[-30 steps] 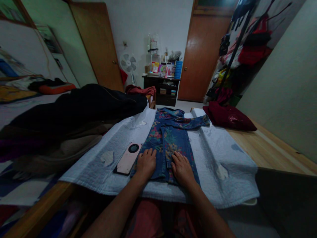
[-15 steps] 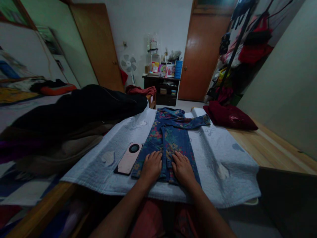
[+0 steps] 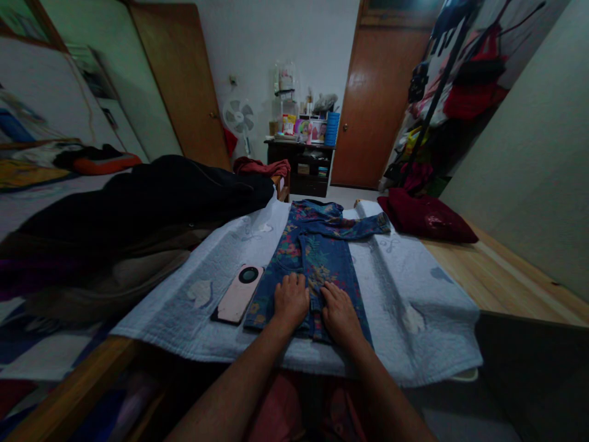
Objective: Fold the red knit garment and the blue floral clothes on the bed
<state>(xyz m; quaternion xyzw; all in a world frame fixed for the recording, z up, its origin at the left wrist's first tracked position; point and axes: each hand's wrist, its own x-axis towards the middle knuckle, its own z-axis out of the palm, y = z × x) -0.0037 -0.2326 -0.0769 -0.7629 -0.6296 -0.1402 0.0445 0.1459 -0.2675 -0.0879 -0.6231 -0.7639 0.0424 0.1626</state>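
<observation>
A blue garment with a floral print [image 3: 329,248] lies spread on a pale quilted cloth [image 3: 184,325], one sleeve stretched out to the right. My left hand [image 3: 292,301] rests palm down on its near part, fingers flat on the fabric and slightly bent. Just to the right, my right hand [image 3: 339,312] lies on the same garment with its fingers spread. Neither hand holds anything. A pink phone with a round dark camera ring [image 3: 237,294] lies on the cloth, left of the garment.
Dark clothes [image 3: 151,196] are heaped on the left. A maroon cushion [image 3: 426,215] sits at the back right on a wooden surface [image 3: 464,270]. Farther back stand a fan [image 3: 239,116], a dark cabinet [image 3: 301,167] and a brown door [image 3: 375,104].
My left hand has shifted slightly to the right and away from me over the garment, its fingers more bent. My right hand has barely moved.
</observation>
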